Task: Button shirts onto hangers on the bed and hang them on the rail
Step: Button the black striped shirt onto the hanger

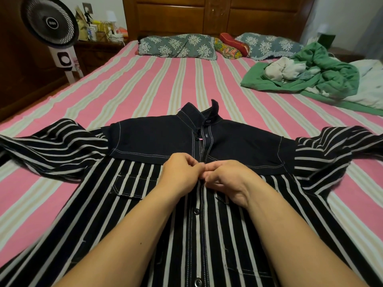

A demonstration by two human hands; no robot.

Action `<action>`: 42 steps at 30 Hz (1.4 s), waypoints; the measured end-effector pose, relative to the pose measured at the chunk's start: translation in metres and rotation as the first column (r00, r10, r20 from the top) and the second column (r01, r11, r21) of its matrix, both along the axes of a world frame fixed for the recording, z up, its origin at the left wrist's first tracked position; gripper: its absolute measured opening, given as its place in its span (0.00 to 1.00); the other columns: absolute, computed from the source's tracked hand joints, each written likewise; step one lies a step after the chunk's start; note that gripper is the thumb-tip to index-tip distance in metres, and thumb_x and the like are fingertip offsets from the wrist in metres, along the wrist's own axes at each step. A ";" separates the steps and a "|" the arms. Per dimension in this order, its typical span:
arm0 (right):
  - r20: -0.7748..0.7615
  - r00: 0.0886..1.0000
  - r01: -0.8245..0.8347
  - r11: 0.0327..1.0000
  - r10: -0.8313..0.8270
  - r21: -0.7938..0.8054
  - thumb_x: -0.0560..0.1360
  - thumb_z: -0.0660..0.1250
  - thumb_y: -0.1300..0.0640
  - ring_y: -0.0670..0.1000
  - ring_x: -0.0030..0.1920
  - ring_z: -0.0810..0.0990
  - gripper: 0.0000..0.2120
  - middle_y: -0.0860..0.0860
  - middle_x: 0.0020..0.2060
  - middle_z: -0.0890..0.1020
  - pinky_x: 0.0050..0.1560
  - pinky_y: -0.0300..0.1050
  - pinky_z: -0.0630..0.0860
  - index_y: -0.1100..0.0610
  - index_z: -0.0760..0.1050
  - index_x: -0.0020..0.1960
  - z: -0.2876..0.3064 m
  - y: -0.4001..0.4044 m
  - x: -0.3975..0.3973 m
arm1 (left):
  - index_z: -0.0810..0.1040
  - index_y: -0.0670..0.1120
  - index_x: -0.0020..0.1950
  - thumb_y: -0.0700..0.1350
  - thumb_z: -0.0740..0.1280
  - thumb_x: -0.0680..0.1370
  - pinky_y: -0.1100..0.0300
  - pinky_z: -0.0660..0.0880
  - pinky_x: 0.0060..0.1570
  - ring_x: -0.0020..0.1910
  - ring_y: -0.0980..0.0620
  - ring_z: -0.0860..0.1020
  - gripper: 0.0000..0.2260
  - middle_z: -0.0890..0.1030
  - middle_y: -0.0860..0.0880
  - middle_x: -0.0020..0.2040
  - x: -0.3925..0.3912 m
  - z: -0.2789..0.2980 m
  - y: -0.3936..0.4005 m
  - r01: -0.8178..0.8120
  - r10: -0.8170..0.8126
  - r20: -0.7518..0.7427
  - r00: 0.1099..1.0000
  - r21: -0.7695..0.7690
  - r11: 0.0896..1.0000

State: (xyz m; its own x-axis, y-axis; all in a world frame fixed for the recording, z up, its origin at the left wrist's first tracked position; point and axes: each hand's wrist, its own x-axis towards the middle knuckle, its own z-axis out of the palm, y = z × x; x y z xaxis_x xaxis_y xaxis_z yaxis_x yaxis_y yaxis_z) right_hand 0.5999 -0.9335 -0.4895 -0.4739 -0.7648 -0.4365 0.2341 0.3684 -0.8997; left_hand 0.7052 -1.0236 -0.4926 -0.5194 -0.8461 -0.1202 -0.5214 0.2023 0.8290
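pinching the front placket of a black shirt [145,139] with both hands – left hand [179,172] and right hand [230,181] meet knuckle to knuckle at the centre seam, fingers curled in on the fabric right where the plain dark yoke ends and the white-striped body starts. exact button under the fingertips is hidden. the shirt lies flat, front up, on the pink striped bed sheet [145,79], collar [199,112] pointing toward the headboard, both striped sleeves spread out to the sides. a bit of pink shows at the placket just below the collar and beside the collar's left edge – could be a hanger inside, cannot tell. two dark buttons [196,211] sit on the placket below the hands, near the viewer. chest pocket [132,185] on the left side of the shirt, just beside the left wrist. further up the bed: two floral pillows [178,45], a small red patterned cushion [230,47] between them, a crumpled green blanket [323,73] at the right. standing fan [50,23] at left, cluttered nightstand [99,48] beside it, wooden headboard [217,15] behind.
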 end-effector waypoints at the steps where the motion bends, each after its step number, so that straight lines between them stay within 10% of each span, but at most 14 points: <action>1: -0.023 1.000 0.012 1.000 -0.011 0.009 0.71 0.60 0.79 0.48 0.46 0.85 0.19 0.54 0.42 0.86 0.43 0.38 0.80 0.61 0.85 0.47 0.000 0.000 0.001 | 0.83 0.51 0.41 0.52 0.74 0.76 0.56 0.79 0.44 0.42 0.54 0.82 0.07 0.84 0.53 0.38 0.000 -0.002 0.000 -0.020 0.020 -0.019 1.000 0.010 1.000; 13: -0.321 0.938 0.140 0.990 -0.132 0.002 0.72 0.66 0.71 0.52 0.35 0.81 0.12 0.55 0.38 0.82 0.46 0.56 0.84 0.56 0.80 0.48 -0.003 -0.007 0.012 | 0.79 0.47 0.46 0.36 0.74 0.74 0.52 0.80 0.46 0.41 0.47 0.80 0.08 0.82 0.44 0.44 -0.005 -0.008 -0.004 -0.152 0.202 -0.197 0.959 0.241 0.959; 17: -0.789 0.612 0.045 0.994 0.051 0.099 0.74 0.73 0.57 0.46 0.41 0.80 0.06 0.45 0.39 0.82 0.41 0.43 0.76 0.46 0.79 0.45 -0.003 -0.006 0.015 | 0.74 0.46 0.45 0.34 0.73 0.74 0.49 0.79 0.45 0.40 0.45 0.77 0.10 0.79 0.43 0.43 -0.002 -0.007 -0.008 -0.157 0.232 -0.217 0.948 0.315 0.936; 21: -0.875 0.459 0.034 0.981 0.153 0.189 0.76 0.72 0.50 0.49 0.51 0.79 0.04 0.46 0.47 0.83 0.47 0.43 0.73 0.46 0.82 0.51 0.001 -0.007 0.013 | 0.75 0.44 0.44 0.31 0.70 0.77 0.59 0.75 0.32 0.32 0.49 0.76 0.08 0.79 0.44 0.37 0.005 0.001 -0.011 -0.041 0.156 -0.235 0.959 0.431 0.901; 27: -0.828 0.533 0.097 0.959 0.175 0.266 0.76 0.68 0.50 0.52 0.47 0.80 0.05 0.48 0.43 0.83 0.42 0.43 0.72 0.49 0.81 0.44 -0.005 -0.010 0.014 | 0.78 0.44 0.46 0.38 0.74 0.75 0.51 0.80 0.43 0.36 0.49 0.78 0.06 0.81 0.47 0.38 0.003 -0.004 -0.009 -0.011 0.035 -0.136 0.990 0.180 0.984; 31: -0.778 0.607 0.118 0.950 0.162 0.290 0.76 0.66 0.53 0.50 0.41 0.79 0.07 0.48 0.40 0.82 0.34 0.42 0.69 0.51 0.78 0.41 -0.006 -0.013 0.013 | 0.75 0.49 0.55 0.50 0.70 0.79 0.49 0.76 0.53 0.55 0.46 0.76 0.09 0.78 0.48 0.54 0.005 -0.012 -0.002 0.154 0.011 0.331 0.943 -0.467 0.871; 37: -0.738 0.674 0.173 0.966 0.026 0.192 0.76 0.64 0.56 0.53 0.46 0.82 0.09 0.48 0.51 0.81 0.50 0.50 0.81 0.47 0.77 0.54 -0.014 -0.017 0.001 | 0.77 0.52 0.55 0.59 0.65 0.81 0.49 0.70 0.59 0.61 0.44 0.71 0.12 0.76 0.47 0.59 0.001 -0.020 -0.010 0.200 -0.001 0.416 0.909 -0.436 0.877; 42: -0.816 0.519 0.294 0.950 -0.255 -0.110 0.77 0.64 0.59 0.46 0.53 0.74 0.18 0.48 0.58 0.77 0.54 0.42 0.69 0.51 0.73 0.66 0.005 -0.013 -0.006 | 0.78 0.52 0.55 0.67 0.64 0.77 0.47 0.68 0.63 0.65 0.44 0.70 0.20 0.75 0.48 0.61 -0.002 -0.019 -0.013 0.183 -0.011 0.437 0.899 -0.352 0.918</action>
State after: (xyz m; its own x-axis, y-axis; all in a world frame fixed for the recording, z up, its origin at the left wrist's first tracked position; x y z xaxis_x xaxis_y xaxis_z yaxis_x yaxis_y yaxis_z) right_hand 0.5937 -0.9466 -0.4844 -0.8211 -0.5257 0.2225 -0.4921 0.4545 -0.7425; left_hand 0.7029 -1.0364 -0.5112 -0.5737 -0.8186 -0.0287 -0.7615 0.5201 0.3868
